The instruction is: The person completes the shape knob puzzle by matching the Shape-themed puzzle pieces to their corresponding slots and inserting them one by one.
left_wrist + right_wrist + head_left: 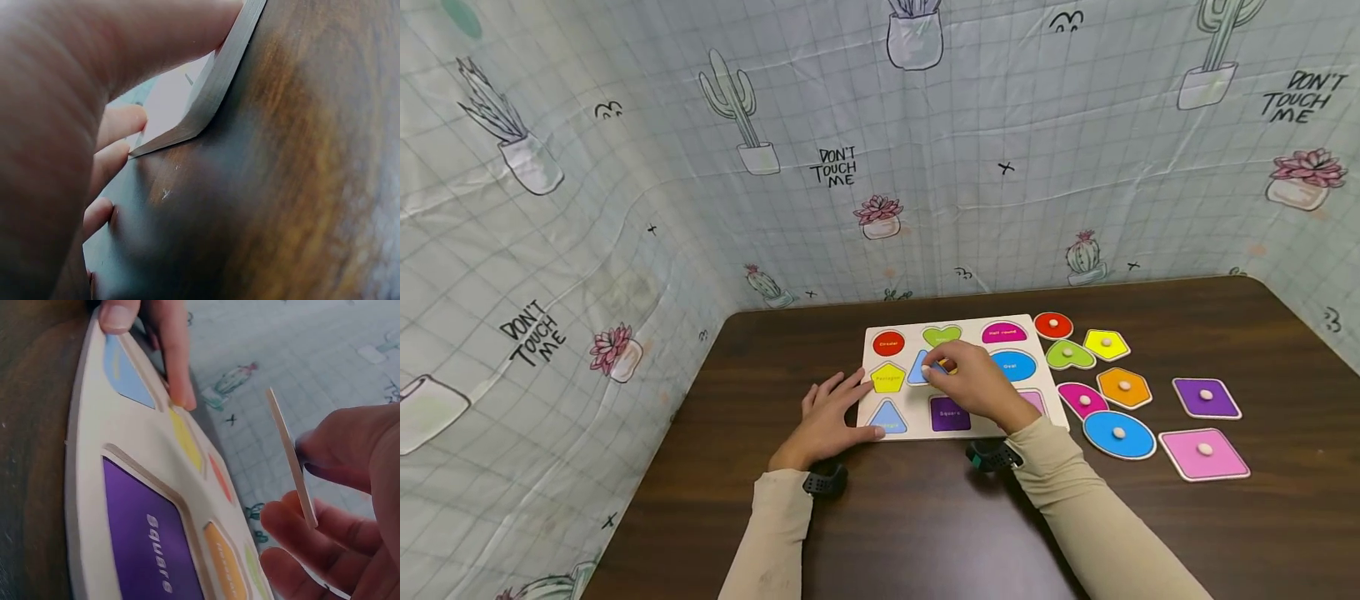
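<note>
My right hand (973, 382) pinches a blue triangle puzzle piece (917, 367) between thumb and fingers. In the right wrist view, the piece (292, 456) shows edge-on, raised and tilted over the white shape puzzle board (917, 419). Beneath it, the orange hexagon recess (224, 559) lies partly hidden in the head view. My left hand (829, 418) rests around the board's front left corner, its thumb on the front edge and fingers spread at the left side. The blue triangle recess (887, 417) is beside that thumb, with the yellow pentagon recess (888, 378) behind it.
Loose knobbed pieces lie right of the board, including a red circle (1053, 325), green heart (1071, 355), yellow pentagon (1107, 344), orange hexagon (1135, 389), blue oval (1131, 442), purple square (1191, 405) and pink rectangle (1183, 458). A patterned cloth (955, 242) hangs behind the dark table (910, 533).
</note>
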A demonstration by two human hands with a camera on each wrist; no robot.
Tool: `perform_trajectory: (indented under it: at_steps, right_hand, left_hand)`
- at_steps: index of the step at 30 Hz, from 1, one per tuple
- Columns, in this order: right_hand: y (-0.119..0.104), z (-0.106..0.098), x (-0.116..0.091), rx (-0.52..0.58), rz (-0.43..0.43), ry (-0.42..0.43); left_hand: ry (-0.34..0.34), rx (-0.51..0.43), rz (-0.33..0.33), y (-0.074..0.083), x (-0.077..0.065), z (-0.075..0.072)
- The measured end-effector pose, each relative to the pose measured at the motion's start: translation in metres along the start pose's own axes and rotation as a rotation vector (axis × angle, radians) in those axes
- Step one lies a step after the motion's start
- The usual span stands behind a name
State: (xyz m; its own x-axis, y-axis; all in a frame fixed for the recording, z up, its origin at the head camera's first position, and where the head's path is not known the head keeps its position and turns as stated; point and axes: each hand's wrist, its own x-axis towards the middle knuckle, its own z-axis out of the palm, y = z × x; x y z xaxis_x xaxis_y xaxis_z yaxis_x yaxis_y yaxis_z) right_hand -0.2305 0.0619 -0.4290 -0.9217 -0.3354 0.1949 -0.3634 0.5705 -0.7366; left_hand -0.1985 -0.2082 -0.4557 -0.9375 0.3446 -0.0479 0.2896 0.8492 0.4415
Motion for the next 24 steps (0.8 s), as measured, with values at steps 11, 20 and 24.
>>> perform_trajectory:
  at_steps: [11, 20, 24]
  right_hand:
    - [-0.006, 0.016, 0.004, -0.040, -0.010, 0.018]
    - [-0.016, 0.032, 0.003, -0.125, -0.037, -0.007]
    - [-0.017, 0.035, 0.002, -0.152, -0.034, -0.021]
  left_hand:
    - [0.000, 0.002, 0.003, -0.001, 0.002, -0.001]
    - [-0.004, -0.014, 0.001, 0.001, 0.000, -0.002]
    - [-0.005, -0.012, 0.009, 0.001, 0.001, -0.003]
